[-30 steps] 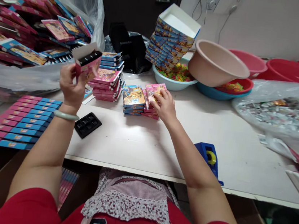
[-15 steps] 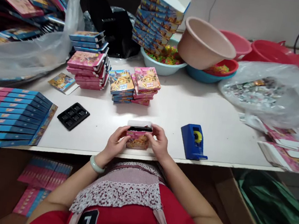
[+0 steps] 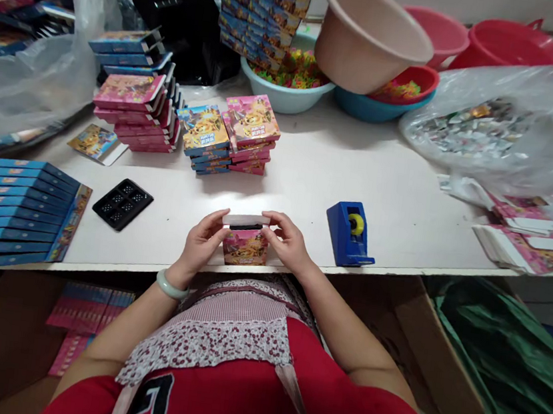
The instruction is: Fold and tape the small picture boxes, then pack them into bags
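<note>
L hand (image 3: 201, 241) and R hand (image 3: 289, 242) at mid near edge of table (image 3: 311, 171), one on each side of a pink box (image 3: 245, 250). Box's printed face is twd wearer; white flap (image 3: 246, 219) is raised along its top, w/ a dark strip visible just below. L thumb and fingers are bent in close, gripping upper L corner of box; R thumb and fingers likewise pinch upper R corner. Whether box base rests on table: can't tell.

Surroundings: blue tape dispenser (image 3: 346, 234), nr edge, R of R hand; black tray (image 3: 122, 203), twd L end, lying flat, apart from L hand. Row of pink-and-blue boxes (image 3: 18, 210) fills near L corner. Beyond the hands, a blue stack (image 3: 203, 134) and a pink stack (image 3: 252, 127) stand side by side, touching; a taller stack (image 3: 133, 102) is just L of these. Twd far edge: light-blue bowl (image 3: 283, 95) w/ multicol. small pieces; clear bag (image 3: 488, 129) twd R end.
</note>
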